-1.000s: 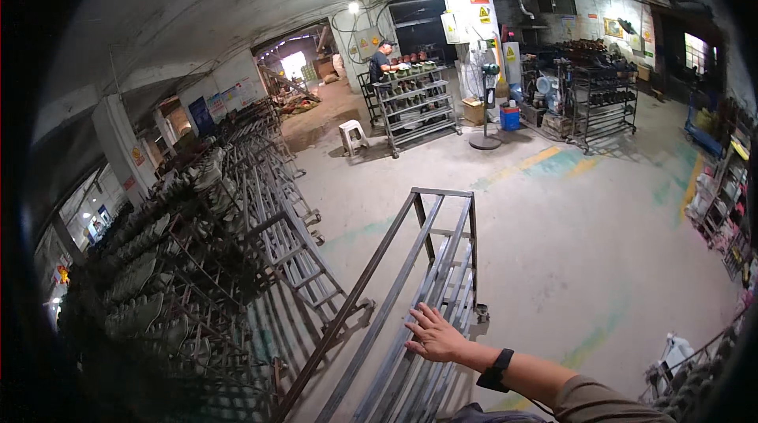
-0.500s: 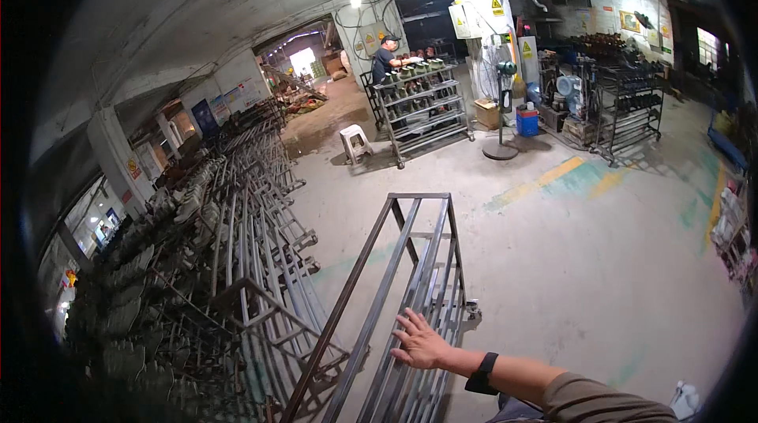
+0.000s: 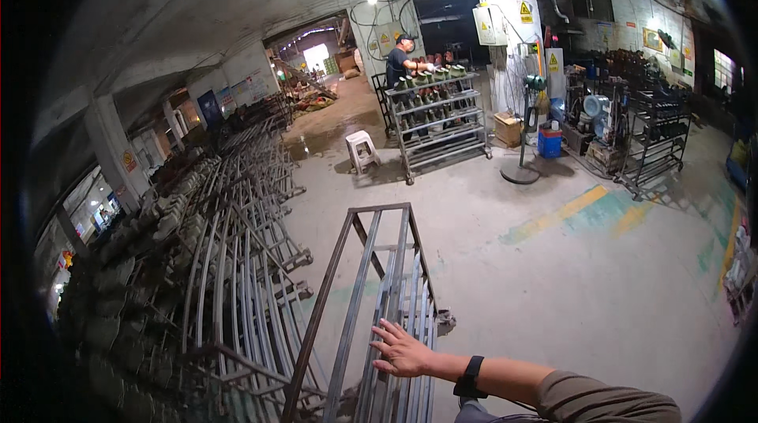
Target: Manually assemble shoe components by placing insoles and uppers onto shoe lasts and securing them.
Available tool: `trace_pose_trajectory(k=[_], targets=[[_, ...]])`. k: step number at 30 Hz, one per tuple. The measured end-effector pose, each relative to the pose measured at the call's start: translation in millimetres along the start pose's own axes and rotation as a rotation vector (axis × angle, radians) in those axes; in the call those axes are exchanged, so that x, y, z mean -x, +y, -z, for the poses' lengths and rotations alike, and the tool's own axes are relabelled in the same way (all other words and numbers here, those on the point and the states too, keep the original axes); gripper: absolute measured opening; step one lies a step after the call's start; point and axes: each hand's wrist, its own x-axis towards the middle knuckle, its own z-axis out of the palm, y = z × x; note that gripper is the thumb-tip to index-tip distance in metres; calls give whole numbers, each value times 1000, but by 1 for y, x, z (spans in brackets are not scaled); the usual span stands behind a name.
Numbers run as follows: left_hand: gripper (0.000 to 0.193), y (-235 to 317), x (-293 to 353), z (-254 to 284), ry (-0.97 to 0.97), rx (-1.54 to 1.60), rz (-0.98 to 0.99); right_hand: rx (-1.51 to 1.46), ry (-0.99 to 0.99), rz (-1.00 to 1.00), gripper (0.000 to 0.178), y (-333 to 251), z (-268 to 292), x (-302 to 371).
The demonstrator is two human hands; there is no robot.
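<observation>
My right hand (image 3: 401, 350) reaches in from the lower right, a dark band around its wrist. Its fingers are stretched out and spread, with the palm resting on or just over the upper bars of a long metal rack (image 3: 360, 273). The rack has a rectangular frame of dark steel tubes with several lengthwise bars, and a caster (image 3: 446, 319) shows at its right side. No part of my left hand appears.
Many similar metal racks (image 3: 237, 265) crowd the left side, close to my rack. Ahead stand a white stool (image 3: 362, 151), a loaded shelf trolley (image 3: 444, 124) with a person (image 3: 401, 63) behind it, a standing fan (image 3: 521, 176), and a blue box (image 3: 549, 142). Another dark trolley (image 3: 654, 146) stands right.
The far end of the rack has shifted left and lower in view, and my right hand has moved slightly left with it. The background has slid to the right and down.
</observation>
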Motion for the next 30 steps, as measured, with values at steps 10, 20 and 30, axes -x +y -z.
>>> trace_pose_trajectory(k=[10, 20, 30], targets=[[58, 141, -153, -35, 35, 46, 6, 37, -39, 8, 62, 102, -1, -139], [57, 259, -279, -106, 243, -205, 16, -96, -123, 174, 69, 256, 5, -273], [62, 381, -402, -126, 211, -191, 153, -431, -823, 54, 62, 422, -17, -263]])
